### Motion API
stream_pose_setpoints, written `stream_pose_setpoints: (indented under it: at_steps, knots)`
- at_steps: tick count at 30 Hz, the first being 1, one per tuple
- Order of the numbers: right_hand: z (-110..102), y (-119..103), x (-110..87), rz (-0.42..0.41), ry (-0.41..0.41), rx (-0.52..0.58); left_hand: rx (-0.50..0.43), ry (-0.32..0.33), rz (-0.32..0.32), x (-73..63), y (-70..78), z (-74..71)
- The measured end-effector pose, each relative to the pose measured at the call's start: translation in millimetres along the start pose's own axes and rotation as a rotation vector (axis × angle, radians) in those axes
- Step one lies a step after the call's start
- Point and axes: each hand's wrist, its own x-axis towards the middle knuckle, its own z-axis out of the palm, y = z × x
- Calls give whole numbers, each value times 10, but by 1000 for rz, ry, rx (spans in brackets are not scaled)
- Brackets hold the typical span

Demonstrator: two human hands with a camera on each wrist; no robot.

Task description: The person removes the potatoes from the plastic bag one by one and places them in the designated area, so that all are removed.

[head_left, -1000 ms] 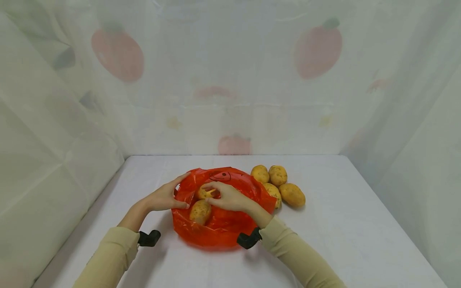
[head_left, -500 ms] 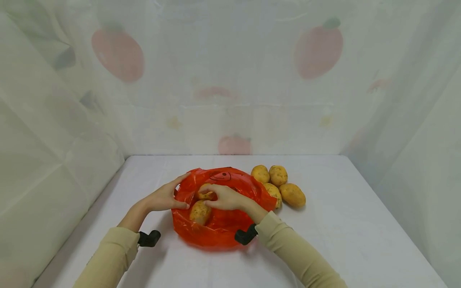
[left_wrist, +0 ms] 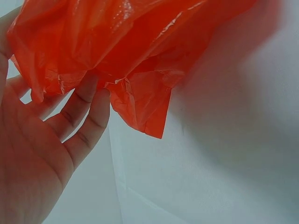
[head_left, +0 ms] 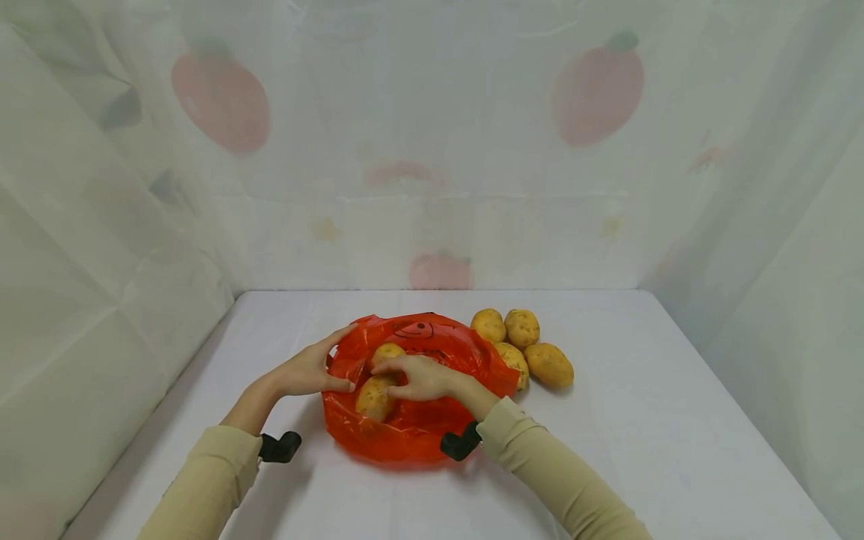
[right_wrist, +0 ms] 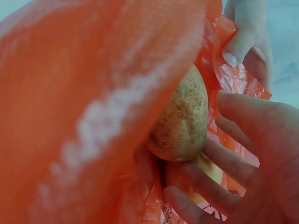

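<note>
A red plastic bag [head_left: 432, 439] lies with its mouth spread, and two potatoes show inside. The nearer potato [head_left: 375, 399] sits at the left of the opening; the farther potato [head_left: 388, 352] is just behind it. My left hand [head_left: 312, 367] grips the bag's left rim, thumb on the inner side and fingers outside, as the left wrist view also shows at the bag's edge [left_wrist: 140, 107]. Over the opening, my right hand [head_left: 421, 376] has its fingers extended and spread. In the right wrist view its fingertips lie right at the farther potato [right_wrist: 208, 170], beside the nearer potato [right_wrist: 182, 121].
Several loose potatoes [head_left: 548, 366] lie in a cluster beside the bag's right side, one partly behind its rim. White cloth covers the table [head_left: 648, 450]. A pale curtain with fruit prints [head_left: 439, 225] stands behind and along both sides.
My right hand has let go of the farther potato, which now rests in the bag; its fingers have loosened and shifted slightly. The left hand holds still on the rim.
</note>
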Motion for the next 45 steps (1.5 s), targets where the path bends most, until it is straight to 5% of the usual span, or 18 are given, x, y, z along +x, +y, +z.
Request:
stream_pose_setpoints:
  at_steps: [39,45]
  knots:
    - [103,74,21,131,-53,56,-26,-3,25,-14,31,6]
    - [146,96,53,94,-43,45,-23,-2,23,-22,37,3]
